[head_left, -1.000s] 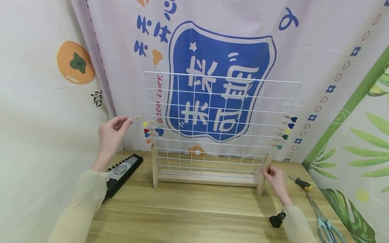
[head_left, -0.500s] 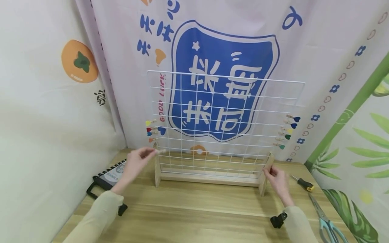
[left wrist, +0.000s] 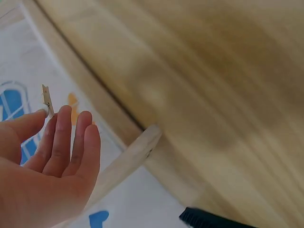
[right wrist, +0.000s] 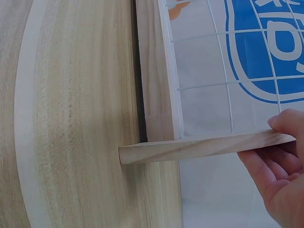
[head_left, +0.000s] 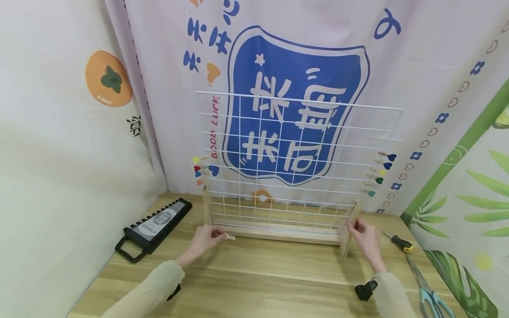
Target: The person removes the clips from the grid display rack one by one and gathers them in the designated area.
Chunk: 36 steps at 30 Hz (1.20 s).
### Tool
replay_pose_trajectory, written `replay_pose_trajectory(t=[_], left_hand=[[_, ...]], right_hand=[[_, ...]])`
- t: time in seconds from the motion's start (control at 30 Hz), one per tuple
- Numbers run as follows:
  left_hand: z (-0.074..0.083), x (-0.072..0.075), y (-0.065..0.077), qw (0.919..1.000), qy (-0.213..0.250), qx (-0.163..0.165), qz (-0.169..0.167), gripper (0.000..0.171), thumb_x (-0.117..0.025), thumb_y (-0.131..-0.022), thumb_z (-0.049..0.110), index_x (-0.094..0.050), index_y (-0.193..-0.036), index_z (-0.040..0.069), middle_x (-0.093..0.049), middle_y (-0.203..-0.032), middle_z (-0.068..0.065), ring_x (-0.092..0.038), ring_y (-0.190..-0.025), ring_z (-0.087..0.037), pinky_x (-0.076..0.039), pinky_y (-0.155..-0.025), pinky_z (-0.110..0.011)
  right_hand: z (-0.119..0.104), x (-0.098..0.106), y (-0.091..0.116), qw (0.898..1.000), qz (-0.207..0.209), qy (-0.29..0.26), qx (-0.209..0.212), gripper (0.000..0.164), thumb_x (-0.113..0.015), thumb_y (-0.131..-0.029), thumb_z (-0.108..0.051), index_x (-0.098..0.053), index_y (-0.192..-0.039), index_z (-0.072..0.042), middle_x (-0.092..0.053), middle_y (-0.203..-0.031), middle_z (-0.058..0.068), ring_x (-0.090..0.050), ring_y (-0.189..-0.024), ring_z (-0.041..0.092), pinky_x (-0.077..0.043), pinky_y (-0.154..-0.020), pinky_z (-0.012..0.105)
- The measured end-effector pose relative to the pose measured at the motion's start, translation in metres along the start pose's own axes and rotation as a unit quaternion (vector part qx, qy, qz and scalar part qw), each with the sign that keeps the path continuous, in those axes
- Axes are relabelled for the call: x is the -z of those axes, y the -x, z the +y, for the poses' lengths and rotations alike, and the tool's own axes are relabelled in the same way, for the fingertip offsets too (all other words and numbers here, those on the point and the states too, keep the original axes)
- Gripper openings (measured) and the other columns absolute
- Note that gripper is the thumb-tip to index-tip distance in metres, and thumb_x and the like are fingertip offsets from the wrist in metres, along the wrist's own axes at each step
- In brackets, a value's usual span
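Note:
In the head view my left hand (head_left: 203, 242) pinches a small wooden clothespin (head_left: 230, 237) by its pale end, low in front of the stand's left leg. The same clothespin (left wrist: 47, 98) shows between thumb and fingertips in the left wrist view. My right hand (head_left: 366, 242) grips the right wooden leg (right wrist: 190, 149), thumb on one face and fingers on the other. A white wire grid (head_left: 299, 100) stands upright on the wooden base bar (head_left: 282, 236). Small clothespins with coloured hearts, such as a yellow heart (head_left: 196, 160) and a teal heart (head_left: 371, 193), line both grid sides.
On the left of the wooden table (head_left: 254, 278) lies a black and grey toothed holder (head_left: 157, 227). To the right are a screwdriver (head_left: 399, 243) and blue-handled scissors (head_left: 427, 291). Behind the grid hangs a printed curtain (head_left: 338, 26).
My left hand has come down and to the right with the clothespin, from beside the grid's left edge to the base bar. My right hand keeps its grip on the right leg.

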<state>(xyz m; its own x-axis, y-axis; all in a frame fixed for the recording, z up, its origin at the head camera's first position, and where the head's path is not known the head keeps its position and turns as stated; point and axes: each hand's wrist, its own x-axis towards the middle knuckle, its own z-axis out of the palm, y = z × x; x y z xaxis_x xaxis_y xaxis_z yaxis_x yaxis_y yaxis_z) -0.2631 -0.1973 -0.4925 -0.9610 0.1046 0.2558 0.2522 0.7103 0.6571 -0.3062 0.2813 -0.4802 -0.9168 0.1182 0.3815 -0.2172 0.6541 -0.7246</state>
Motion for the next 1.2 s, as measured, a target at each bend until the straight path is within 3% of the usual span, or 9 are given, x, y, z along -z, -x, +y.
replay_pose_trajectory(t=[0.27, 0.5, 0.63, 0.73, 1.03, 1.2], left_hand=[[-0.003, -0.022, 0.006, 0.9996, -0.020, -0.005, -0.019, 0.005, -0.073, -0.085, 0.009, -0.073, -0.082, 0.005, -0.070, -0.073, -0.002, -0.055, -0.063, -0.004, -0.047, -0.059, -0.018], [0.002, -0.034, 0.009, 0.9972, -0.025, -0.064, -0.028, 0.007, -0.071, -0.086, 0.006, -0.070, -0.081, 0.002, -0.068, -0.070, -0.003, -0.053, -0.059, -0.002, -0.046, -0.055, -0.018], [0.006, -0.039, 0.011, 0.9972, -0.031, -0.052, -0.043, 0.007, -0.072, -0.086, 0.009, -0.071, -0.082, 0.003, -0.070, -0.073, -0.004, -0.057, -0.062, -0.004, -0.048, -0.057, -0.019], [0.008, -0.043, 0.010, 0.9974, -0.032, -0.033, -0.055, 0.006, -0.074, -0.085, 0.009, -0.072, -0.083, 0.004, -0.072, -0.076, -0.006, -0.061, -0.065, -0.009, -0.050, -0.058, -0.020], [0.010, -0.049, 0.010, 0.9953, -0.072, -0.020, -0.062, 0.006, -0.078, -0.082, 0.013, -0.075, -0.082, 0.008, -0.074, -0.077, -0.003, -0.062, -0.066, -0.009, -0.051, -0.060, -0.021], [0.009, -0.052, 0.010, 0.9942, -0.087, -0.016, -0.061, 0.006, -0.081, -0.080, 0.013, -0.076, -0.079, 0.010, -0.074, -0.076, -0.003, -0.062, -0.064, -0.008, -0.050, -0.058, -0.022]], right_hand=[[-0.001, 0.001, 0.000, 1.000, 0.001, 0.003, -0.003, 0.027, -0.062, -0.096, -0.008, -0.066, -0.113, 0.012, -0.068, -0.111, 0.034, -0.069, -0.104, 0.045, -0.048, -0.070, 0.003], [-0.003, 0.001, 0.001, 1.000, -0.003, 0.001, -0.011, 0.028, -0.062, -0.096, -0.008, -0.065, -0.116, 0.012, -0.067, -0.113, 0.034, -0.068, -0.105, 0.045, -0.055, -0.074, 0.012], [-0.003, 0.001, 0.001, 1.000, -0.010, -0.001, -0.021, 0.032, -0.061, -0.096, -0.008, -0.062, -0.121, 0.012, -0.064, -0.117, 0.034, -0.067, -0.108, 0.046, -0.059, -0.081, 0.029], [-0.003, 0.001, 0.000, 1.000, -0.011, -0.005, -0.024, 0.034, -0.060, -0.097, -0.008, -0.060, -0.124, 0.012, -0.063, -0.119, 0.035, -0.066, -0.110, 0.046, -0.058, -0.083, 0.034], [-0.003, 0.001, 0.001, 1.000, -0.003, -0.005, -0.023, 0.031, -0.062, -0.096, -0.009, -0.064, -0.120, 0.011, -0.066, -0.116, 0.033, -0.067, -0.108, 0.044, -0.054, -0.074, 0.011], [-0.002, 0.001, 0.001, 0.999, -0.011, -0.010, -0.031, 0.036, -0.061, -0.097, -0.009, -0.059, -0.126, 0.012, -0.063, -0.120, 0.034, -0.065, -0.110, 0.045, -0.054, -0.076, 0.012]])
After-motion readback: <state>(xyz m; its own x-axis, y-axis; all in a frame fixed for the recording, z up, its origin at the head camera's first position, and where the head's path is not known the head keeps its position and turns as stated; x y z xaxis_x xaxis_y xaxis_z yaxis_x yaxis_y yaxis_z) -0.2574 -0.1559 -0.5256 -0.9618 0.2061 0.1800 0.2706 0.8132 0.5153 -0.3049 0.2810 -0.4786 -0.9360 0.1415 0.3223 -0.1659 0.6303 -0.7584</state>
